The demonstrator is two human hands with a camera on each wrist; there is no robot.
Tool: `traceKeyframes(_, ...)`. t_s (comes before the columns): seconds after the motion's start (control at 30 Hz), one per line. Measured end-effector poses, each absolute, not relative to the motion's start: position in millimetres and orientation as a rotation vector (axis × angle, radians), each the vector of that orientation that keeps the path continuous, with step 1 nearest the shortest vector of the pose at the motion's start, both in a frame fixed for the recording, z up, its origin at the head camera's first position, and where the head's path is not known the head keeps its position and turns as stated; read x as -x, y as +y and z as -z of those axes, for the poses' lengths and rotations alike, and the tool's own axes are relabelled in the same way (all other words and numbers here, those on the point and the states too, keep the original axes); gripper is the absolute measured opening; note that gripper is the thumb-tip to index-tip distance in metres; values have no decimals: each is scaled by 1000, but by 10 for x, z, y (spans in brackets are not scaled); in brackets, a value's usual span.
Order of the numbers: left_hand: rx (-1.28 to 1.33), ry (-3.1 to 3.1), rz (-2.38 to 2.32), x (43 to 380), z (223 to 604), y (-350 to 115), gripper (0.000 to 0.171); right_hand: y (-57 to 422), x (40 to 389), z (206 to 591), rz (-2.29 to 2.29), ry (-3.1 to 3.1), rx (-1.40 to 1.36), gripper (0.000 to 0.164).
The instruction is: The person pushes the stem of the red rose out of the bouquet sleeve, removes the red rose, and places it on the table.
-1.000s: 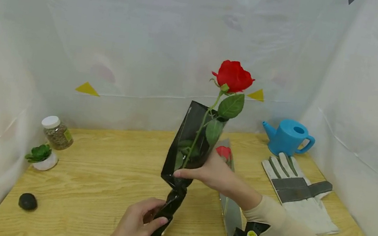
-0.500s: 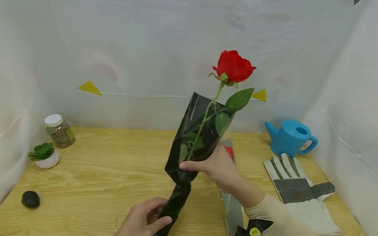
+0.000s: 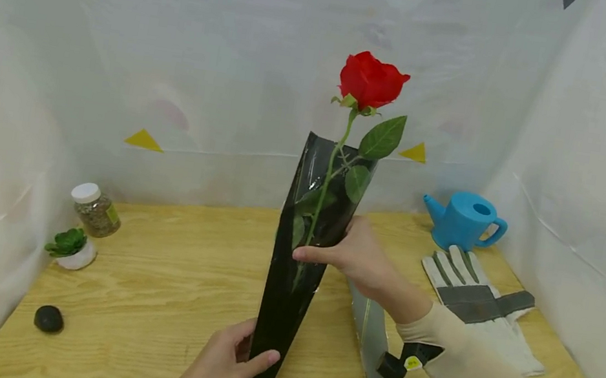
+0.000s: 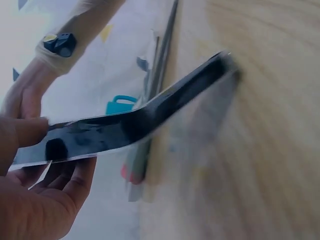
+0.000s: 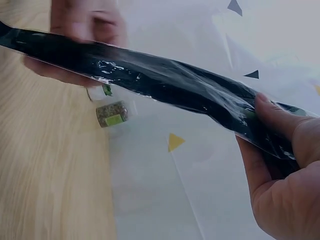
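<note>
A red rose [image 3: 372, 83] with green leaves rises out of a long black flower sleeve [image 3: 284, 313], clear at the front. My right hand [image 3: 359, 257] grips the sleeve at mid-height, thumb across the front over the stem. Lower down, my left hand [image 3: 221, 360] pinches the narrow part between thumb and fingers. The left wrist view shows the sleeve's lower end [image 4: 175, 97] bent, its tip close over the table. In the right wrist view the sleeve [image 5: 150, 75] stretches between both hands. The lower stem is hidden inside the dark film.
A grey flower sleeve [image 3: 373, 350] lies on the wooden table [image 3: 163, 299] under my right forearm. To the right are a blue watering can [image 3: 465, 220] and work gloves [image 3: 477, 300]. At left stand a jar [image 3: 95, 210], a potted succulent [image 3: 72, 248] and a black stone [image 3: 49, 319].
The black sleeve, twisted and creased at its middle before, now hangs straight and smooth. The rose and my right hand have moved up slightly; my left hand keeps its hold lower down.
</note>
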State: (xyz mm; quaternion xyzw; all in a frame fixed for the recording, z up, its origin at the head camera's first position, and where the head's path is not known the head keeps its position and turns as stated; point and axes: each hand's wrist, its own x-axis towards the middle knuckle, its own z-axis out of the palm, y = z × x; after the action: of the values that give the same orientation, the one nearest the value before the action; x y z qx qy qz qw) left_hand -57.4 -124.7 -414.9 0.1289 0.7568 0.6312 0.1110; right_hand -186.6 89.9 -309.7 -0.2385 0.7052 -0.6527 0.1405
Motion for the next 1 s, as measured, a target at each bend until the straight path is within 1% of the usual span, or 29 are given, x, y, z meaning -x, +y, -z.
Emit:
traceKeyframes(0.1,-380,2282,-1882,604,4041,-1227,40,875,1841,3123,1866,2018,681,60)
traceKeyframes(0.2,-404,2373,-1863,620,3959,-1208,30,866,1803,3137,1848,1991,683,62)
traceKeyframes(0.33,-426,2381,-1889,615,3941,-1167,24,859,1762,3169,1792,2058,712,52)
traceKeyframes(0.5,-394,2415,-1869,578,3973,-1120,22,845,1732,3236,1773,2089,757,47)
traceKeyframes(0.67,-354,2423,-1890,582,3966,-1126,26,825,1709,3308,1734,2078,816,59)
traceKeyframes(0.73,-358,2399,-1932,591,3957,-1132,32,812,1700,3340,1696,2080,840,64)
traceKeyframes(0.8,-358,2379,-1962,597,3949,-1141,35,804,1695,3366,1652,2118,856,65)
traceKeyframes(1.0,-404,2341,-1982,617,3969,-1164,34,815,1704,3343,1696,2136,878,81)
